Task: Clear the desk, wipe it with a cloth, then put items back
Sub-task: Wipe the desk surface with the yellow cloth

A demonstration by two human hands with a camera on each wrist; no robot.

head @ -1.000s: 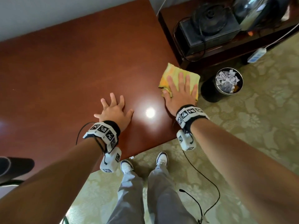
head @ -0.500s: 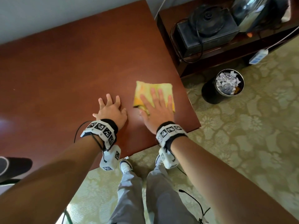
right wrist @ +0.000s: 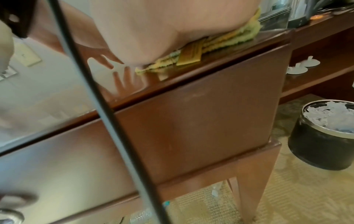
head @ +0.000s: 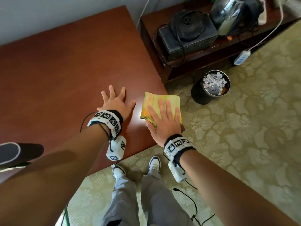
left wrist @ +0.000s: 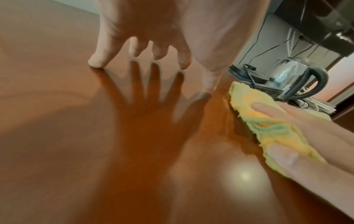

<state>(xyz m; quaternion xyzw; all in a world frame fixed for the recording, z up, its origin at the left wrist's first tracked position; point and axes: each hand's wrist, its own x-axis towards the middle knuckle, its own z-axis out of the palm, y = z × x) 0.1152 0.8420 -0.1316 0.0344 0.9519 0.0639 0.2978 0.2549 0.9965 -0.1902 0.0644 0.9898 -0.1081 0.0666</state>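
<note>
right hand (head: 164, 121) flat on yellow cloth (head: 156, 101) covering half of it, desk (head: 65, 70) corner, left hand (head: 115, 103) splayed, right fingers unseen in wrist view

Glossy wooden desk (head: 65, 70), fluffy yellow cloth (head: 156, 101), shiny metal kettle (head: 228, 17)

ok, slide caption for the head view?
Right hand presses a yellow cloth flat at the desk corner; left hand braces beside it.
</note>
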